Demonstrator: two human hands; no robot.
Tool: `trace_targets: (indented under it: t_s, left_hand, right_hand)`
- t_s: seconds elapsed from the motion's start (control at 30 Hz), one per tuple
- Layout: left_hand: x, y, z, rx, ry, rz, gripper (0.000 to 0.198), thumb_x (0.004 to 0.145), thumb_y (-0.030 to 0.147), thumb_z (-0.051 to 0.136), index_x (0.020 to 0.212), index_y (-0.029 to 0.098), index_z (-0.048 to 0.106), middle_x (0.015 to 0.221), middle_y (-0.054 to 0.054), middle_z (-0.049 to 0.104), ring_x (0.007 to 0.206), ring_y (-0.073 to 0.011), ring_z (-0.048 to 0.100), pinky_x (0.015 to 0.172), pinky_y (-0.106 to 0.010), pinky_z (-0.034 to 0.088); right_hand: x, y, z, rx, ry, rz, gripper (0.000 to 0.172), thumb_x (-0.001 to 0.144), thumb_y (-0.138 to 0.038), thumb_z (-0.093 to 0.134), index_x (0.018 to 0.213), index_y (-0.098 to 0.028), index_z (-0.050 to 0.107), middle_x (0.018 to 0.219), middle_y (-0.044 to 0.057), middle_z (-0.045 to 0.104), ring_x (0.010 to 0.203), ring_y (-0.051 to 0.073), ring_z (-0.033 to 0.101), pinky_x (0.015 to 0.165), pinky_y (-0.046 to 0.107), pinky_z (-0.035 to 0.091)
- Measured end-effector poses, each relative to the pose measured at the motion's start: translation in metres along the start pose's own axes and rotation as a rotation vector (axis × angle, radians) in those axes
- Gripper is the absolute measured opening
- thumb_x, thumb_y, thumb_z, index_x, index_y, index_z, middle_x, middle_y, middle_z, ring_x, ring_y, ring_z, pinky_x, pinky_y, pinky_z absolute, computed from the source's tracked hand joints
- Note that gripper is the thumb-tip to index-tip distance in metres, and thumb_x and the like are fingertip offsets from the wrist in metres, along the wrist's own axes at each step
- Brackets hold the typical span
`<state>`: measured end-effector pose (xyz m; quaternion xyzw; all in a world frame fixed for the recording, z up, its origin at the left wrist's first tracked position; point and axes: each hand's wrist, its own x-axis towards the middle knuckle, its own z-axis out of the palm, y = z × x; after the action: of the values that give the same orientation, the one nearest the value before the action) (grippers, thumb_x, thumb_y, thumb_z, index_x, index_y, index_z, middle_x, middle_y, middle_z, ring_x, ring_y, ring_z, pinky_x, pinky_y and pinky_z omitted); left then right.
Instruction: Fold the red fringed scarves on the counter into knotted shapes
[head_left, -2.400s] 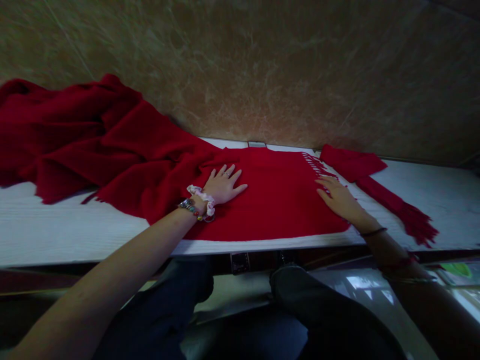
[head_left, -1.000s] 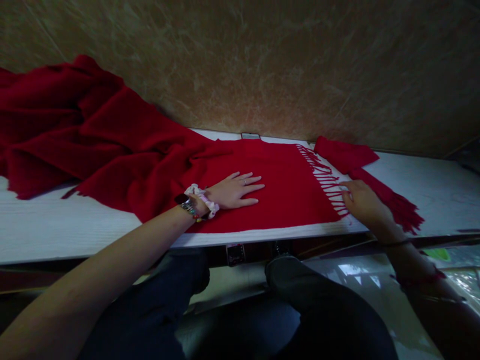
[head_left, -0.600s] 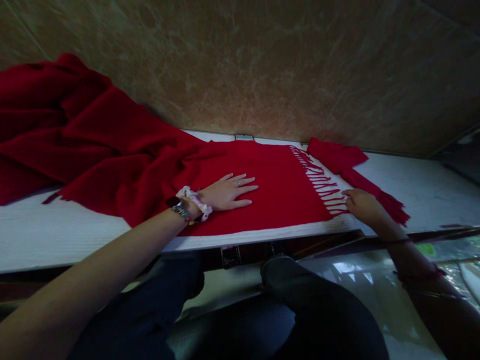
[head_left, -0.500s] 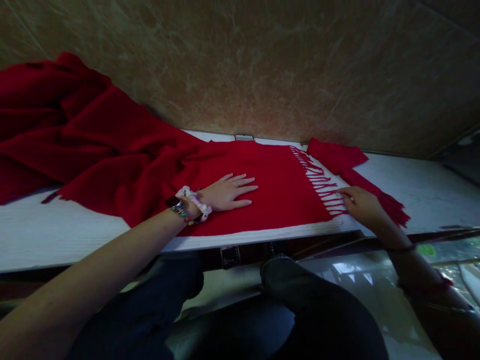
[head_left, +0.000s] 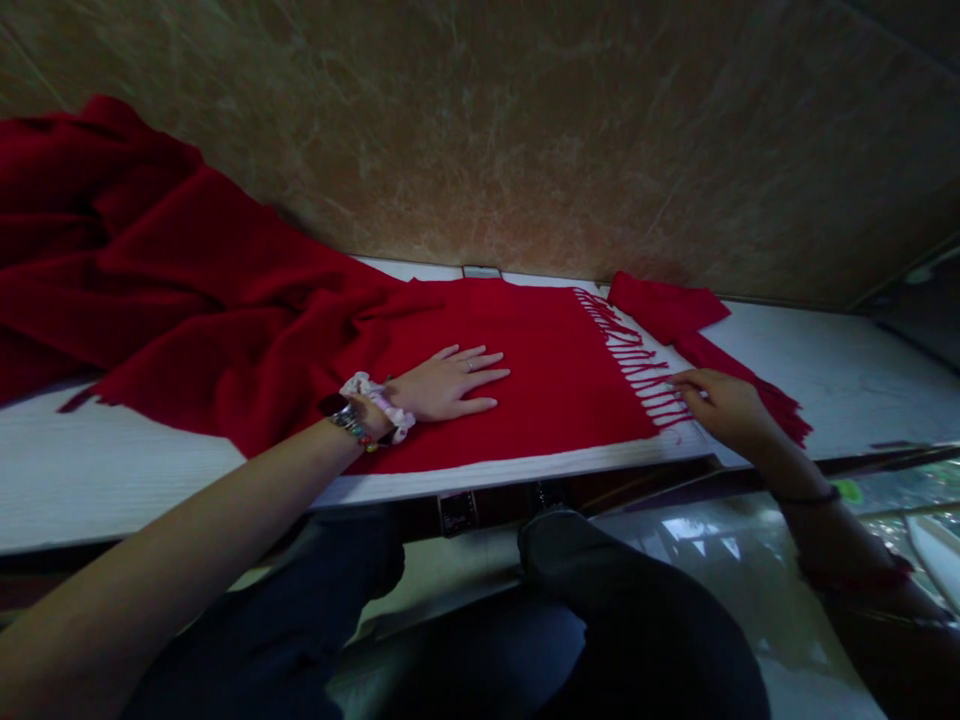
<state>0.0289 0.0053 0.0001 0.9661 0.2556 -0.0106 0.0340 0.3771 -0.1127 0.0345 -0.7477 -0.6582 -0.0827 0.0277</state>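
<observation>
A large red scarf (head_left: 547,370) lies along the white ledge, flat in the middle and heaped in loose folds at the left. My left hand (head_left: 444,388) rests palm down on the flat part, its fingers spread. At the scarf's right end, a fringe (head_left: 651,385) of thin twisted strands lies on the ledge. My right hand (head_left: 724,408) is there with thumb and forefinger pinched together on a fringe strand. Just behind that hand, a smaller folded red cloth (head_left: 671,305) with its own fringed end lies partly hidden.
The white ledge (head_left: 150,470) runs across the view against a brown marbled wall (head_left: 487,130). A small grey plate (head_left: 481,272) sits at the wall's foot. Below the front edge are my dark-trousered legs (head_left: 637,610) and a shiny floor.
The view has shifted slightly. My left hand stays flat on the scarf, and my right hand keeps its pinch at the fringe with hardly any movement.
</observation>
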Motion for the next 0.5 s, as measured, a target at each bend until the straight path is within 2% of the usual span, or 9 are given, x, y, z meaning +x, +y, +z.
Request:
trace_targets:
  t_s: [0.13,0.27,0.4,0.5]
  left_hand:
    - [0.002,-0.002,-0.005,-0.025,0.023,0.014,0.051,0.09,0.051,0.03,0.135,0.026,0.031,0.143,-0.003,0.026,0.132,-0.0223,0.021,0.105,-0.042,0.019]
    - [0.025,0.005,-0.018,-0.037,0.075,0.003,0.05,0.092,0.049,0.025,0.133,0.024,0.035,0.14,-0.006,0.034,0.126,-0.0203,0.033,0.101,-0.035,0.028]
    - [0.054,0.017,-0.013,0.033,0.081,-0.011,0.053,0.091,0.051,0.028,0.136,0.022,0.031,0.145,-0.008,0.022,0.132,-0.0239,0.019,0.105,-0.04,0.02]
    - [0.063,0.019,-0.001,0.028,0.04,-0.042,0.058,0.09,0.053,0.026,0.137,0.02,0.028,0.145,-0.011,0.019,0.133,-0.0262,0.017,0.105,-0.045,0.018]
  right_hand:
    - [0.017,-0.026,-0.004,0.094,0.042,-0.124,0.029,0.08,-0.018,0.04,0.094,-0.017,0.065,0.099,0.007,0.067,0.094,0.021,0.06,0.086,0.032,0.044]
    - [0.061,-0.043,0.0,0.098,0.008,-0.085,0.032,0.081,-0.017,0.04,0.102,-0.016,0.064,0.103,0.006,0.066,0.094,0.019,0.06,0.085,0.029,0.044]
    - [0.104,-0.059,0.012,-0.001,-0.112,-0.046,0.034,0.082,-0.016,0.04,0.107,-0.018,0.063,0.108,0.005,0.065,0.098,0.015,0.059,0.084,0.024,0.044]
    - [0.12,-0.053,0.024,-0.066,-0.145,-0.043,0.032,0.078,-0.012,0.043,0.099,-0.014,0.067,0.105,0.009,0.066,0.099,0.017,0.06,0.084,0.024,0.043]
